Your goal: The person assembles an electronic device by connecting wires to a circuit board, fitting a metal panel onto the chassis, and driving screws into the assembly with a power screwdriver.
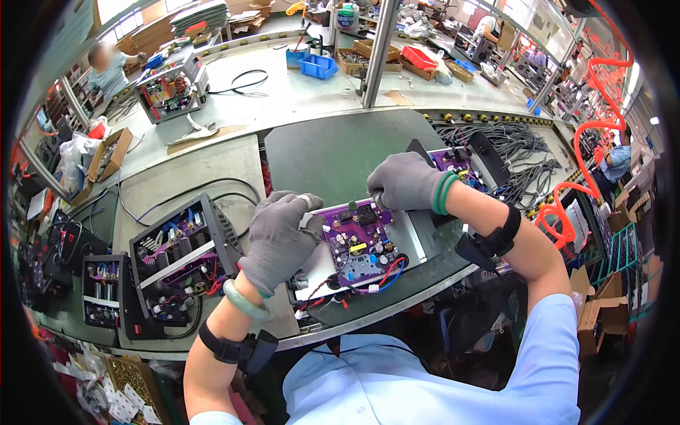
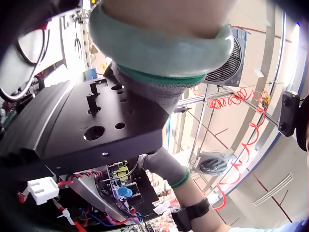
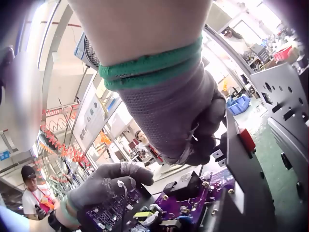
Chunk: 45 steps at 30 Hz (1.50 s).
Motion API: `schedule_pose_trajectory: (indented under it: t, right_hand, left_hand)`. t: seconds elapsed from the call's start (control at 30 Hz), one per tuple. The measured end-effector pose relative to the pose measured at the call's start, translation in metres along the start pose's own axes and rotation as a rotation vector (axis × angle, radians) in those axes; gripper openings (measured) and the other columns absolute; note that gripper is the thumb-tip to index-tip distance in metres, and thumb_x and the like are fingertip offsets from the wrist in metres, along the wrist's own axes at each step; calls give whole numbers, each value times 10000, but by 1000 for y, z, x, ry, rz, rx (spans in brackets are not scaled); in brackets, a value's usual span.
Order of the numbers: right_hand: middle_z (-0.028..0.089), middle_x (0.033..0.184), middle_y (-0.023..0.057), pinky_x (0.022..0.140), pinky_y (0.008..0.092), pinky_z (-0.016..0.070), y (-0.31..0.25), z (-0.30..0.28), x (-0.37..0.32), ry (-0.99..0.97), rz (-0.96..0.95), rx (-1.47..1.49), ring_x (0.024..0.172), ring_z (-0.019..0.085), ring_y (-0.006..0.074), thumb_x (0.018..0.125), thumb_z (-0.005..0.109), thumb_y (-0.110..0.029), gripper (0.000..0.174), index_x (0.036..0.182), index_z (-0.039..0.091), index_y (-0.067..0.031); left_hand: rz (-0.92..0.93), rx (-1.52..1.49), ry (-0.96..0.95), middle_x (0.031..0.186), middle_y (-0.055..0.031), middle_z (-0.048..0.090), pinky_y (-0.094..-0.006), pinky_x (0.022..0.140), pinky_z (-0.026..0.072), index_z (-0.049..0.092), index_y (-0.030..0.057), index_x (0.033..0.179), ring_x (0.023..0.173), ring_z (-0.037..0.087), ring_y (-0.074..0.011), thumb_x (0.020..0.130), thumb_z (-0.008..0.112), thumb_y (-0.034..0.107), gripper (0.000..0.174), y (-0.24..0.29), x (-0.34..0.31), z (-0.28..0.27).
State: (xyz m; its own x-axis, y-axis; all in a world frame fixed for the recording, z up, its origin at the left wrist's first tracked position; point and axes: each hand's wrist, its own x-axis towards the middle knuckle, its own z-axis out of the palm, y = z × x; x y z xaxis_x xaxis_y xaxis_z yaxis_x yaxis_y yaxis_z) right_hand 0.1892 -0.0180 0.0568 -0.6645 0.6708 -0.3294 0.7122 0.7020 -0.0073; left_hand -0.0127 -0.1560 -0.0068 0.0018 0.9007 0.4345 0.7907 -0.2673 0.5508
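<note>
Head view — left hand (image 1: 276,237) at nine, right hand (image 1: 409,183) at one o'clock of purple circuit board (image 1: 360,235); grasps: can't tell. Shifting it could snag five-o'clock wires (image 1: 403,268).

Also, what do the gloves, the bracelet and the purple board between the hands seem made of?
The gloves look like matte knitted fabric: mesh shows. The bracelet seems polished stone or glass: smooth, pale green, glossy. The board is probably coated resin: flat, with mounted parts.

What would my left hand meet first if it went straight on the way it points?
Probably the purple circuit board beside your left hand, though it might pass above; depth is unclear.
</note>
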Motion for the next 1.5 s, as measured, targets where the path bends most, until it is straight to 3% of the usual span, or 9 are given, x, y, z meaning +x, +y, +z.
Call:
schedule_pose_trajectory:
  t: [0.17,0.83,0.97,1.03,1.1,1.17,1.33,1.37,1.5]
  right_hand:
    - [727,829,149,762,457,564,-3,-3,5,-90,-44,-178,827,721,336,781,668,-228,149,840,763,-130]
    - [725,836,155,754,454,562,-19,-2,25,-250,-22,-199,821,717,353,773,658,-232,189,845,753,-85]
    - [732,878,142,728,450,574,-13,25,-3,-121,-5,-275,819,724,337,783,655,-174,164,892,762,-114]
    - [724,964,92,723,451,579,6,55,-25,515,-215,34,879,721,285,795,696,-182,267,1051,738,-122]
    - [703,942,80,731,447,570,8,55,-62,573,-374,157,861,707,283,781,700,-168,265,1042,725,-135]
    - [646,854,33,763,384,543,-11,53,-100,508,-522,69,833,670,240,760,694,-156,179,938,692,-161]
    - [637,849,-47,794,368,483,-23,132,-114,577,-703,-222,748,620,151,739,696,-239,204,939,715,-205]
    - [637,849,-47,794,368,483,-19,125,-117,583,-707,-222,748,620,151,739,696,-239,204,939,715,-205]
    - [648,828,-21,815,393,453,7,79,-123,929,-409,14,772,631,178,720,737,-172,164,883,716,-167]
  left_hand:
    - [-2,-33,14,1028,-127,716,-353,820,561,742,60,1052,984,683,-261,830,718,52,223,-2,-1,1]
    - [-45,-80,-30,1038,-138,710,-328,776,543,740,24,1060,910,671,-218,866,695,49,200,0,2,-2]
    - [-47,-63,-30,1085,-143,696,-326,788,541,739,31,1077,903,670,-201,863,696,40,218,2,1,-3]
    - [-84,-104,-69,1109,-95,694,-304,828,523,710,44,1174,931,652,-165,920,664,66,259,0,-2,-6]
    - [-261,-764,-41,1103,-60,702,-268,885,511,672,33,1232,1035,641,-141,963,649,78,274,0,-3,-12]
    - [-371,-822,58,1144,-57,670,-253,921,499,610,-3,1310,1064,608,-100,1014,579,76,309,7,-2,-27]
    - [-20,-411,22,1192,-107,673,-311,937,507,611,-22,1295,1071,647,-181,926,605,-1,369,61,-7,-26]
    - [262,-190,64,1203,-146,669,-329,916,518,628,15,1284,1042,681,-252,879,636,-14,406,57,-3,-13]
    - [313,-65,-245,1188,-194,653,-398,885,542,670,89,1239,999,685,-358,854,693,102,386,104,-4,0]
